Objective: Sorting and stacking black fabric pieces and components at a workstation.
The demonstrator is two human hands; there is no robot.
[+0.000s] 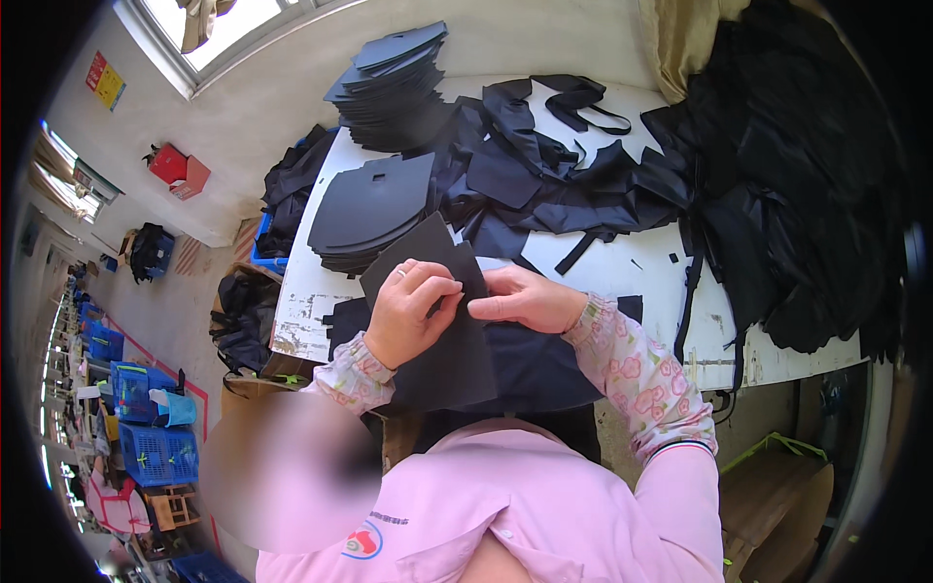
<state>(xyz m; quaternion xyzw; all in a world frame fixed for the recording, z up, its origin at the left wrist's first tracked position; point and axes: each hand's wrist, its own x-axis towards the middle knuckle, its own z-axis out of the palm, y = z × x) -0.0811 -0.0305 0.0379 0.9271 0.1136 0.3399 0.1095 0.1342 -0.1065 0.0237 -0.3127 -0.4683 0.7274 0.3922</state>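
A stiff black panel (452, 360) stands tilted in front of me at the table's near edge. My left hand (413, 306) is closed over its face, thumb and curled fingers pinched together near the middle, with a ring on one finger. My right hand (530, 299) grips the panel's right edge, thumb on the near side; its fingertips are partly hidden behind it. A black fabric piece (544, 364) lies beneath my hands, hanging toward my lap. Just beyond the left hand sits a stack of cut black panels (374, 204).
A taller stack of dark panels (389, 87) stands against the wall. Loose black fabric pieces and straps (525, 175) spread across the white table (632, 277). A large black fabric heap (777, 175) covers the right side. Filled blue crates (267, 248) and a cardboard box (782, 505) stand around the table.
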